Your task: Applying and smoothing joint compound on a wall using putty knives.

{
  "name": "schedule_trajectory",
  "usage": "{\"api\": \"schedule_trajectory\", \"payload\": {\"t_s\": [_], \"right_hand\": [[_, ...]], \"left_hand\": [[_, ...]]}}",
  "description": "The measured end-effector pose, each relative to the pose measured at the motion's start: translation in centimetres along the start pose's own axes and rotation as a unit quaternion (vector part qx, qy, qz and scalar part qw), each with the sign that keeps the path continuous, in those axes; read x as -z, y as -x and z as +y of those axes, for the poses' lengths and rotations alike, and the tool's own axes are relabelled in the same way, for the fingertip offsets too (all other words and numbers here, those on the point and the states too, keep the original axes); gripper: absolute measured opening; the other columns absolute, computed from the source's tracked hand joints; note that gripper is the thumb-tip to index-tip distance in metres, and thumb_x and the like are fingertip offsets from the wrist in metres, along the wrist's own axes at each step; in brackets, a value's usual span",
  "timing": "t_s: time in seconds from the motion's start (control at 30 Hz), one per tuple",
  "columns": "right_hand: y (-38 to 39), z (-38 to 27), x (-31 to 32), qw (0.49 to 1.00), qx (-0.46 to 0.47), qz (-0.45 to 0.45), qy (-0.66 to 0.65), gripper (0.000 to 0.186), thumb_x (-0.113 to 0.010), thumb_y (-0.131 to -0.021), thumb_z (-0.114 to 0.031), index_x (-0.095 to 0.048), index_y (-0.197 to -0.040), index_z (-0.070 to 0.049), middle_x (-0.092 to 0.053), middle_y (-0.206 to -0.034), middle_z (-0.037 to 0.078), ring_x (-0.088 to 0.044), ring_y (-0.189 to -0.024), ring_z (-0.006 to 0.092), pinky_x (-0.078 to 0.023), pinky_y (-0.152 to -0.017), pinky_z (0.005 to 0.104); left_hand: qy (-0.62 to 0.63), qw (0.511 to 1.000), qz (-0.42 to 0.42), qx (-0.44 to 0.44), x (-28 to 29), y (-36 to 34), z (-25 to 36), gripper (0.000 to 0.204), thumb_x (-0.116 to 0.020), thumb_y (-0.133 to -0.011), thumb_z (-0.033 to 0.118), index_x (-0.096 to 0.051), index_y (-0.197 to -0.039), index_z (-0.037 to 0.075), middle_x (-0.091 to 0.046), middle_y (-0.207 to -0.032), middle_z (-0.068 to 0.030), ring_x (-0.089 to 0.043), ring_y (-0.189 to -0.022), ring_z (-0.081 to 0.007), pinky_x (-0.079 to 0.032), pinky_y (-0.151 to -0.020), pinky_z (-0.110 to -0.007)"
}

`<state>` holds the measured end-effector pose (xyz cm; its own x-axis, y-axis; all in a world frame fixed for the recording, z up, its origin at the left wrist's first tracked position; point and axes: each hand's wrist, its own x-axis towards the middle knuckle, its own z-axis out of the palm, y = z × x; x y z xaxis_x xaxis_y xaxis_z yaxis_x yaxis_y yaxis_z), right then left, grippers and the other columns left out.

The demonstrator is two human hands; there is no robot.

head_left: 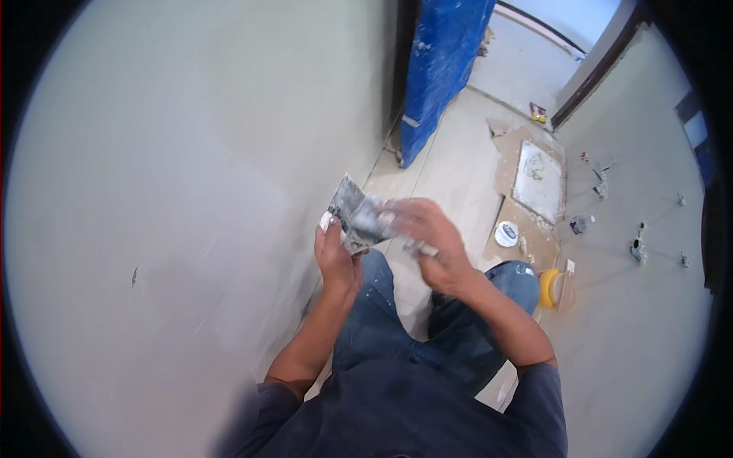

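My left hand [337, 258] is closed round a wide flat filling knife [347, 196], its grey metal blade smeared with pale putty. My right hand [435, 243], partly smeared by motion, grips a second putty knife [369, 220] by its handle. That blade lies across or just over the left one; whether the two touch, I cannot tell. Both hands are held in front of my knees, close to the pale wall [175, 191] on the left. A dark scuff [134, 277] and thin scratches mark this wall.
A blue-covered door [443, 69] stands ajar ahead. On the tiled floor to the right are cardboard [500, 244], a putty-smeared white board [539, 179], a round white lid [506, 234] and a yellow round object [549, 288]. Pipe fittings [637, 248] stick out of the right wall.
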<state>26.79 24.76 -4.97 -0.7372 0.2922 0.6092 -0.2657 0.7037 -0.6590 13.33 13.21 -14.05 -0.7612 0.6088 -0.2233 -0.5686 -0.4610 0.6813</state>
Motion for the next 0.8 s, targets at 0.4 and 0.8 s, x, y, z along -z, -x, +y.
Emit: {"api": "schedule_trajectory", "payload": {"t_s": [0.4, 0.8], "right_hand": [[-1.8, 10.2, 2.5, 0.947, 0.008, -0.046, 0.317, 0.055, -0.056, -0.065, 0.012, -0.071, -0.113, -0.011, -0.068, -0.117, 0.008, -0.061, -0.100, 0.0315, -0.050, -0.089, 0.0387], [-0.7, 11.4, 5.4, 0.830, -0.359, 0.153, -0.399, 0.043, -0.060, -0.101, -0.034, -0.055, -0.129, -0.001, -0.065, -0.107, 0.003, -0.061, -0.091, 0.0108, -0.050, -0.085, 0.0279]], "left_hand": [[0.093, 0.995, -0.031, 0.011, -2.1, -6.1, 0.8, 0.026, -0.049, -0.101, 0.014, -0.053, -0.124, 0.003, -0.064, -0.115, -0.0095, -0.065, -0.103, -0.0216, -0.055, -0.090, -0.037], [0.045, 0.945, -0.220, 0.238, -5.2, -2.5, -2.7, 0.034, -0.046, -0.102, 0.014, -0.048, -0.133, 0.000, -0.066, -0.115, -0.0130, -0.070, -0.095, -0.0212, -0.059, -0.082, -0.032]]}}
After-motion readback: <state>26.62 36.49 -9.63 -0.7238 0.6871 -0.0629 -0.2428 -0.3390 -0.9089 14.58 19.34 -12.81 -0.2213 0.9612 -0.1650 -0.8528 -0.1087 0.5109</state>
